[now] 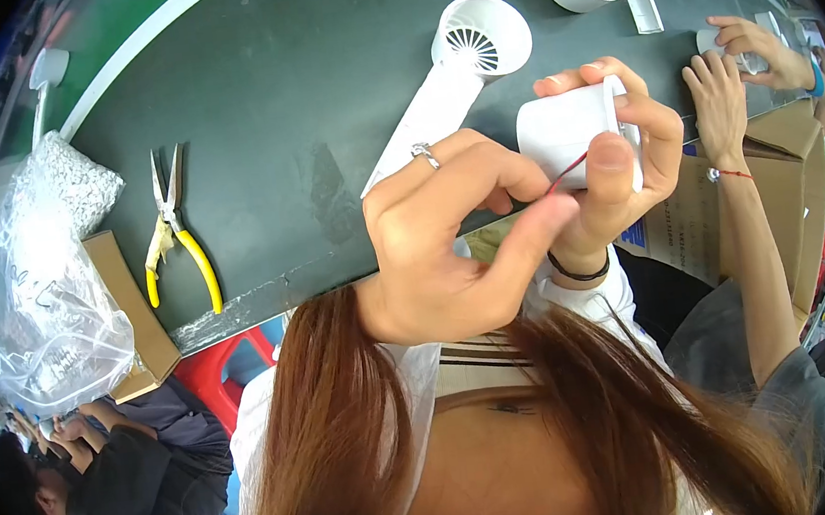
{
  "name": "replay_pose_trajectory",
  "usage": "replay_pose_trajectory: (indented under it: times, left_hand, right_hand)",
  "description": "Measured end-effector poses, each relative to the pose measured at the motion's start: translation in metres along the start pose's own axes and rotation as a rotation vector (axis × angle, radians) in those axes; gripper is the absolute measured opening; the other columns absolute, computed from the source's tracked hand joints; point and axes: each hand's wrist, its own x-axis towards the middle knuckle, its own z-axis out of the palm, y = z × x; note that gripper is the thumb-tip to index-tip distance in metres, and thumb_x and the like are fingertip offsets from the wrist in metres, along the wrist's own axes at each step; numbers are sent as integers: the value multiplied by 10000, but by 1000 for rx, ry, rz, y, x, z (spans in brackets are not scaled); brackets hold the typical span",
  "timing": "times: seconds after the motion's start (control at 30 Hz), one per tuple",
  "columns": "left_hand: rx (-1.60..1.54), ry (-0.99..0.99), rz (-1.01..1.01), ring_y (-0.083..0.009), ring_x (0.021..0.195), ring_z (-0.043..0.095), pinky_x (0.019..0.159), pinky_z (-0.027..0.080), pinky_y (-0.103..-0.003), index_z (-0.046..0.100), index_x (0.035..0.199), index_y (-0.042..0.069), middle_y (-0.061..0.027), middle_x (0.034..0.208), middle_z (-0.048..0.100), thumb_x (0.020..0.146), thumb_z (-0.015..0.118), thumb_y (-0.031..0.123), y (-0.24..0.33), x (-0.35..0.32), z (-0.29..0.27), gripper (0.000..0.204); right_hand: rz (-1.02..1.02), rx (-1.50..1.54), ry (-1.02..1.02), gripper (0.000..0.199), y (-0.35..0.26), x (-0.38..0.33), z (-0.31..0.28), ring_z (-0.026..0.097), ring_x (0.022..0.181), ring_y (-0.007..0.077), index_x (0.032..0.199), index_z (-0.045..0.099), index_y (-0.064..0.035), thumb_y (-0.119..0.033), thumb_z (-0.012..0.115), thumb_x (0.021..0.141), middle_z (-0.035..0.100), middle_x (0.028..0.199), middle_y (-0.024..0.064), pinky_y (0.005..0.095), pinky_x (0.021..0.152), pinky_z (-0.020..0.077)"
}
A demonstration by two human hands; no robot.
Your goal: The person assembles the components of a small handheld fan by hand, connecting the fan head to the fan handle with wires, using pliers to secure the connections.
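grey-green worktop (283,80) | red stool (205,373) | left hand (436,240) pinches red wire (570,168) | right hand (613,178) holds cup (557,130)

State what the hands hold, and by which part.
Right hand: white cup, by its rimmed end. Left hand: red wire, by its lower visible end.

A red stool (208,377) stands near a cardboard box (134,309) and plastic bag (49,321)

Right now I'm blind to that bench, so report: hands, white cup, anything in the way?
Left hand pinching red wire. Right hand holding white cup sideways. Pliers apart, off left; nothing seen blocking.
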Motion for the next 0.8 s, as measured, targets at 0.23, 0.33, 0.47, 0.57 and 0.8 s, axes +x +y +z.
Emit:
replay_pose_trajectory:
  times: [0.23, 0.33, 0.47, 0.57, 0.8]
  left_hand:
    - [33, 10, -11, -128, 544, 480, 519, 366, -240, 568, 691, -38, -77, 624, 573, 706, 630, -67, -6, 0, 3, 69]
    - [98, 6, -8, -127, 545, 481, 517, 366, -242, 562, 684, -36, -75, 624, 571, 703, 616, -72, -9, -2, 1, 67]
    - [99, 19, -20, -128, 548, 481, 515, 367, -243, 557, 682, -37, -78, 630, 570, 703, 603, -72, -6, 0, -1, 62]
    - [23, -9, -24, -139, 573, 507, 544, 395, -249, 557, 699, -42, -91, 662, 590, 706, 592, -75, -9, 1, 1, 49]
    - [-15, -14, 46, -186, 659, 564, 622, 439, -268, 554, 730, -53, -147, 753, 622, 703, 560, -99, -12, 0, 0, 54]
  right_hand:
    - [73, 175, -23, 281, -1, -4, 3, 640, 771, 288, 972, 510, -10, -161, 660, 789, 542, 1020, 226, 395, 696, 535]
    - [210, 351, 75, 263, -2, -5, 7, 631, 784, 295, 970, 510, -19, -194, 629, 814, 542, 1023, 218, 411, 696, 536]
    - [296, 500, 64, 259, -3, -3, 8, 621, 804, 300, 969, 511, -22, -215, 611, 829, 544, 1023, 208, 436, 706, 541]
    - [333, 549, 86, 271, -2, -5, 6, 616, 819, 299, 984, 512, -25, -222, 615, 830, 543, 1030, 203, 449, 719, 540]
    - [431, 698, 84, 414, -2, -4, 10, 601, 912, 273, 1086, 495, -43, -221, 705, 776, 526, 1084, 166, 433, 799, 526]
